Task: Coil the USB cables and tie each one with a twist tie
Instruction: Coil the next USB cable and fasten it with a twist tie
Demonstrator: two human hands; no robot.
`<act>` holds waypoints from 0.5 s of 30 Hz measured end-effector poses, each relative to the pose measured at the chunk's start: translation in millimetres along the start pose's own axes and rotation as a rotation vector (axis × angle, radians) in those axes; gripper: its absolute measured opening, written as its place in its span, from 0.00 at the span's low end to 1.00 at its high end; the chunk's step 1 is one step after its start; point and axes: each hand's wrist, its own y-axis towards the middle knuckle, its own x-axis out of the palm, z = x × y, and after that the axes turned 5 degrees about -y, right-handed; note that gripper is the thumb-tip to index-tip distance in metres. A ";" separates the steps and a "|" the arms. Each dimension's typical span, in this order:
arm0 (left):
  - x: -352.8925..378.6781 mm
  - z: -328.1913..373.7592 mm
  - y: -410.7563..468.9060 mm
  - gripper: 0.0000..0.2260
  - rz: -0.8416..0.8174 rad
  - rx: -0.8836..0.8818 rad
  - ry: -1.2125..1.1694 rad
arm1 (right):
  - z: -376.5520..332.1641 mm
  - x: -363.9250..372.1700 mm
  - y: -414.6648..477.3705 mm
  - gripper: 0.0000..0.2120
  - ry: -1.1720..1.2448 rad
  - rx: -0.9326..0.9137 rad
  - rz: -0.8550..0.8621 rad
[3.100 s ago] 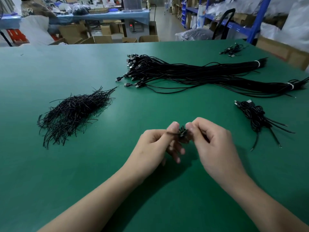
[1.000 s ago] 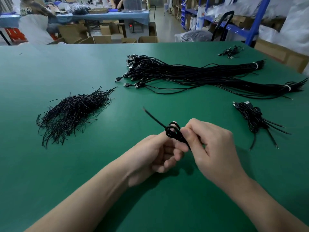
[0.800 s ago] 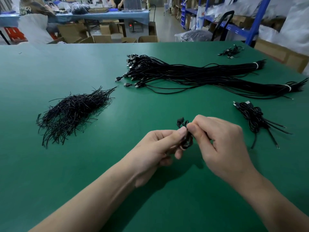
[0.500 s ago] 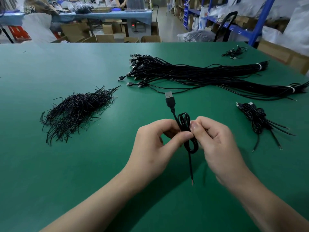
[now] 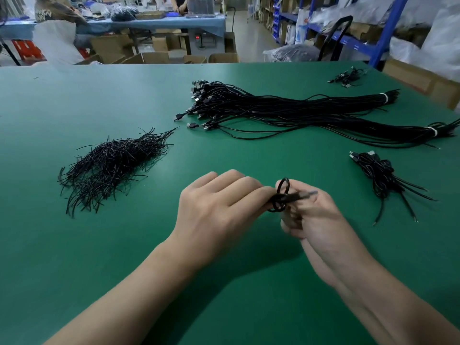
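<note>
A small black coiled USB cable [image 5: 282, 192] is held just above the green table [image 5: 74, 257] between both hands. My left hand [image 5: 219, 210], back up, pinches the coil at its left side. My right hand [image 5: 316, 217] grips the coil from the right, and the cable's plug end points right across its fingers, blurred. A loose heap of black twist ties [image 5: 112, 165] lies to the left. A long bundle of uncoiled USB cables [image 5: 286, 113] stretches across the far middle. Tied coiled cables [image 5: 380, 173] lie in a small pile at the right.
A few more cables [image 5: 347, 77] lie at the far right corner of the table. Beyond the far edge stand cardboard boxes [image 5: 154, 57], a blue-covered work table [image 5: 149, 21] with people at it, and blue shelving [image 5: 348, 38] on the right.
The coil has turned in my hands: its plug end pointed up and away, and it now points right over my right fingers. My left hand has rolled palm-down over the coil.
</note>
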 end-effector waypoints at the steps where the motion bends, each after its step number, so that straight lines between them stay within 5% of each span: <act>1: -1.8 -1.9 0.1 0.04 -0.011 0.050 0.030 | -0.9 1.9 -1.6 0.20 0.029 0.011 -0.014; 4: -5.4 -7.2 1.0 0.04 -0.017 0.167 0.114 | -3.4 3.7 -4.3 0.15 0.163 0.064 -0.035; 8: 0.5 -9.1 1.7 0.04 -0.008 0.153 0.124 | -1.4 2.3 -2.9 0.21 0.137 0.058 -0.014; 15: 9.1 1.9 -4.8 0.04 -0.075 -0.436 -0.345 | 5.9 -3.9 3.6 0.22 -0.315 -0.124 0.096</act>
